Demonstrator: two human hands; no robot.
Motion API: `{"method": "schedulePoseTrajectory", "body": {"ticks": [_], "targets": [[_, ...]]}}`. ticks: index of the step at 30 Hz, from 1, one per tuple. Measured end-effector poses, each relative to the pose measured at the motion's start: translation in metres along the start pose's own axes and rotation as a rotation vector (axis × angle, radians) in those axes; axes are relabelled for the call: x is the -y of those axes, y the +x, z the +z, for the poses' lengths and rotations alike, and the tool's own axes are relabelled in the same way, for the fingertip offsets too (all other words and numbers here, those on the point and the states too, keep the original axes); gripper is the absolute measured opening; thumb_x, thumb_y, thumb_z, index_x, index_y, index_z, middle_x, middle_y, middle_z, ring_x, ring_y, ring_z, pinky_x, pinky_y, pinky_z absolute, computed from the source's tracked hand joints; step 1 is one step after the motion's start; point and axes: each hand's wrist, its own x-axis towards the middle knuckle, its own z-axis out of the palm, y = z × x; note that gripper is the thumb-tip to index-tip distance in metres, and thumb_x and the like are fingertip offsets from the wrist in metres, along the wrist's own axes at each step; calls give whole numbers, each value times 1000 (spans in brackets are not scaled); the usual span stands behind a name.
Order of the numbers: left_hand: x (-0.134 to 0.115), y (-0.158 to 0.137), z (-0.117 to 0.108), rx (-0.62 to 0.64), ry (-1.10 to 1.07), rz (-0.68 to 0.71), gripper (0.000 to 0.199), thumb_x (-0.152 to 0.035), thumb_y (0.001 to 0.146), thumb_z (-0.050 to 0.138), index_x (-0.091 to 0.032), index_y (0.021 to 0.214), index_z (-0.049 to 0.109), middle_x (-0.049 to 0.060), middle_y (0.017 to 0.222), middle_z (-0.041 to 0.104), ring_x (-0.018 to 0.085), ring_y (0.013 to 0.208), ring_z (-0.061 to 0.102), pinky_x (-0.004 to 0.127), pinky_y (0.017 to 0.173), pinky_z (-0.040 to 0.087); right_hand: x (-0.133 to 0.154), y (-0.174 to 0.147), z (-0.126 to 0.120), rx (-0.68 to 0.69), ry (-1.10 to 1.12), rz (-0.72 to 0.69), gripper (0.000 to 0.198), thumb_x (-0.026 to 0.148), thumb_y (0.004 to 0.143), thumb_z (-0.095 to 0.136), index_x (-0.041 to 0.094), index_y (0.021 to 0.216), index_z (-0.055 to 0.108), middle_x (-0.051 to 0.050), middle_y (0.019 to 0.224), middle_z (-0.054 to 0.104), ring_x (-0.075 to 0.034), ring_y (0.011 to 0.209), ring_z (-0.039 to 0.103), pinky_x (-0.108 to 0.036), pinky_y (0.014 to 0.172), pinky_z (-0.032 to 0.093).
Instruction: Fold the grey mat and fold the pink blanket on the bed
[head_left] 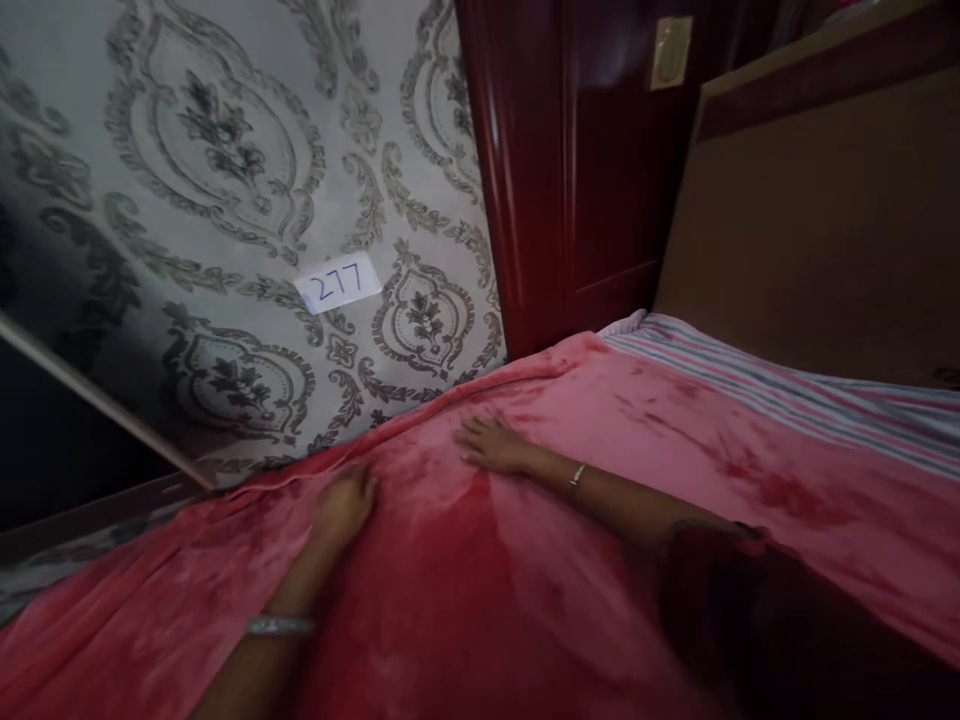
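A pink-and-red plush blanket [450,570] is spread out in front of me, with folds along its far edge. My right hand [491,443] lies flat on it near the wall side, fingers spread and holding nothing. Further left, my left hand [343,505] rests on the blanket close to its far edge. Its fingers are blurred and partly hidden behind the hand, so I cannot see whether they grip the fabric. Each wrist wears a bangle.
Patterned wallpaper [225,200] bearing a paper label [341,283] marked "277" rises behind the blanket. To its right stand a dark red wooden panel [525,180] and a brown board [825,220]. A striped sheet [750,375] shows beyond the blanket at right.
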Motion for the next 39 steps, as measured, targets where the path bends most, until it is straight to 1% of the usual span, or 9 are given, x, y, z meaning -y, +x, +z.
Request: {"method": "schedulePoseTrajectory", "body": {"ticks": [3, 7, 12, 16, 21, 26, 31, 34, 39], "targets": [[-78, -3, 12, -4, -139, 247, 58, -41, 98, 40, -13, 149, 50, 15, 156, 49, 26, 146, 43, 40, 120, 35, -37, -39, -3, -17, -43, -73, 66, 59, 102, 34, 28, 160, 36, -8, 167, 24, -29, 155, 19, -55, 123, 13], [-158, -6, 24, 59, -119, 326, 62, -48, 100, 40, -21, 156, 42, 15, 165, 34, 32, 154, 28, 56, 123, 26, -131, -81, -28, -71, -140, 184, 63, 55, 102, 32, 27, 158, 39, -8, 166, 27, -29, 154, 22, -54, 122, 19], [-172, -5, 32, 47, -3, 291, 61, -50, 102, 34, -26, 159, 37, 12, 168, 24, 33, 156, 19, 62, 122, 22, -242, -113, -56, -165, -156, 527, 62, 53, 102, 24, 30, 158, 39, -4, 168, 24, -28, 155, 17, -60, 122, 18], [-164, -3, 35, 48, 19, 305, 61, -50, 103, 33, -27, 160, 35, 11, 169, 23, 32, 156, 20, 62, 121, 23, -281, -115, -59, -191, -144, 581, 64, 53, 102, 20, 31, 160, 34, -2, 169, 22, -31, 154, 19, -62, 120, 23], [-166, 0, 35, 53, 45, 306, 62, -50, 102, 34, -26, 160, 35, 12, 168, 23, 33, 156, 21, 62, 121, 24, -286, -109, -65, -203, -153, 623, 62, 48, 103, 18, 30, 159, 35, -5, 168, 22, -30, 151, 27, -60, 118, 28], [-166, 4, 36, 13, 39, 321, 62, -49, 102, 35, -25, 158, 38, 14, 167, 28, 36, 154, 25, 64, 118, 28, -260, -126, -68, -160, -178, 721, 63, 52, 103, 22, 28, 159, 36, -8, 169, 20, -34, 150, 28, -63, 116, 28], [-169, 5, 32, 3, 47, 319, 62, -49, 102, 34, -24, 158, 39, 14, 166, 31, 35, 154, 26, 62, 118, 28, -236, -202, -54, -161, -237, 740, 64, 59, 102, 21, 34, 160, 33, -3, 169, 21, -31, 154, 19, -61, 120, 22], [-171, 3, 29, -12, 47, 330, 61, -47, 102, 34, -22, 157, 41, 15, 165, 33, 36, 153, 29, 61, 117, 30, -240, -267, -55, -202, -241, 922, 62, 54, 103, 22, 33, 159, 36, -6, 167, 27, -32, 151, 29, -65, 116, 28], [-174, -2, 22, -100, 39, 351, 57, -41, 102, 35, -17, 151, 49, 18, 159, 43, 36, 148, 36, 57, 114, 35, -233, -339, -72, -222, -205, 1163, 58, 41, 103, 23, 17, 137, 63, -20, 140, 60, -33, 133, 53, -57, 103, 46]]}}
